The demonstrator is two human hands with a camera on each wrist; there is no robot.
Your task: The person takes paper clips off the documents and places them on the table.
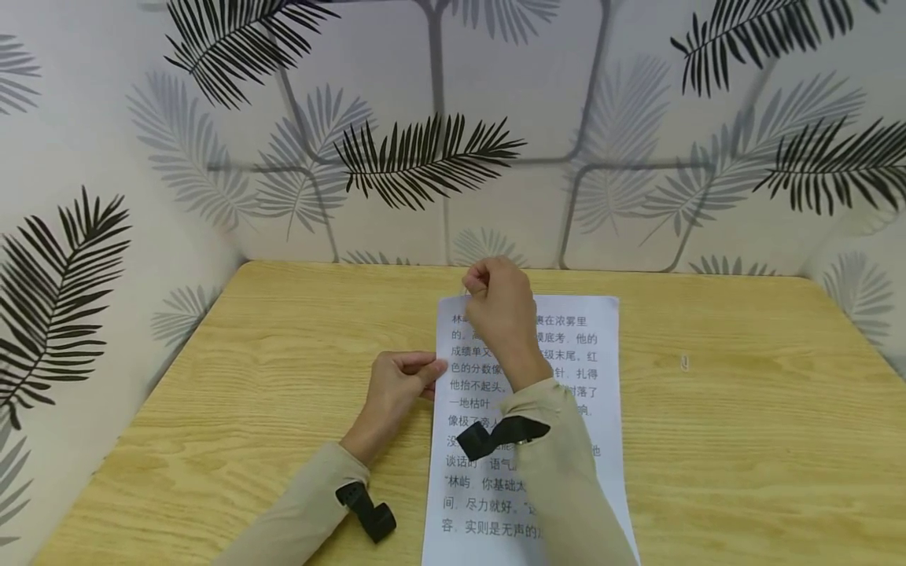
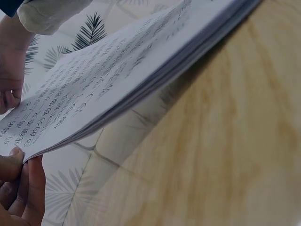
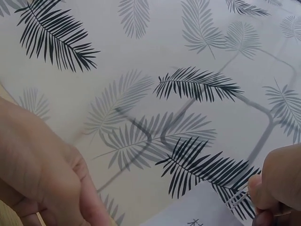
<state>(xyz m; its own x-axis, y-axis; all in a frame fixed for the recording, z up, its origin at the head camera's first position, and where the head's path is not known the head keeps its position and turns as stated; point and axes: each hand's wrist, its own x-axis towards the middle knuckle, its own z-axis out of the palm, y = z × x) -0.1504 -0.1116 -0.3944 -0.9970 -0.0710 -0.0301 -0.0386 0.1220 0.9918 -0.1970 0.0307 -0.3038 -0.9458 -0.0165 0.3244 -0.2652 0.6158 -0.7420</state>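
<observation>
A stack of printed sheets [image 1: 524, 503] lies on the wooden table, its layered edge showing in the left wrist view. My left hand [image 1: 403, 389] pinches the stack's left edge between thumb and fingers, lifting that side off the table. Above the top left corner, my right hand [image 1: 501, 314] pinches a thin wire paper clip [image 3: 238, 199]. The clip is close to the paper's corner [image 3: 200, 209]; whether it touches the sheets I cannot tell. My right forearm covers part of the text.
A second small paper clip [image 1: 684, 362] lies on the table [image 1: 750, 440] to the right of the stack. Behind the table's far edge hangs a leaf-patterned cloth [image 1: 495, 204], which also covers the left side.
</observation>
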